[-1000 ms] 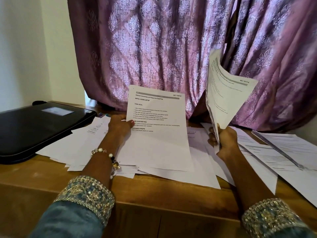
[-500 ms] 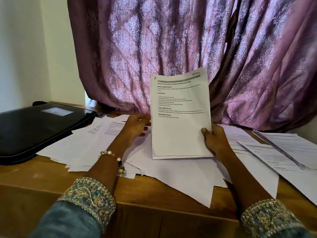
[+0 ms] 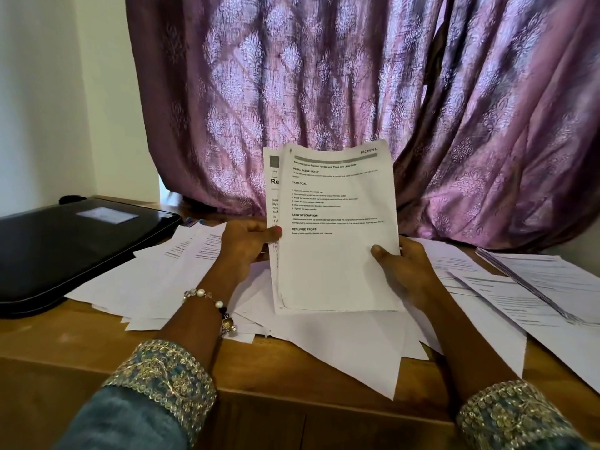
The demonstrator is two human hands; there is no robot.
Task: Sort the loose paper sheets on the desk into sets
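Observation:
A small stack of printed sheets (image 3: 337, 254) stands upright above the desk's middle, its bottom edge near the papers below. My left hand (image 3: 248, 243) pinches the stack's left edge, thumb on the front page. My right hand (image 3: 401, 271) grips the lower right edge, thumb on the front. A second sheet peeks out behind the front page at the left. Loose white sheets (image 3: 156, 280) lie spread across the wooden desk (image 3: 292, 378), overlapping each other under and around both hands.
A black flat case (image 3: 65, 248) lies at the desk's left. More printed sheets (image 3: 526, 297) lie fanned at the right, some overhanging the front edge. A purple patterned curtain (image 3: 324, 92) hangs right behind the desk.
The sheet from my left hand has joined the stack in my right hand. My left hand left the desk papers and now holds the stack's left edge, squared upright.

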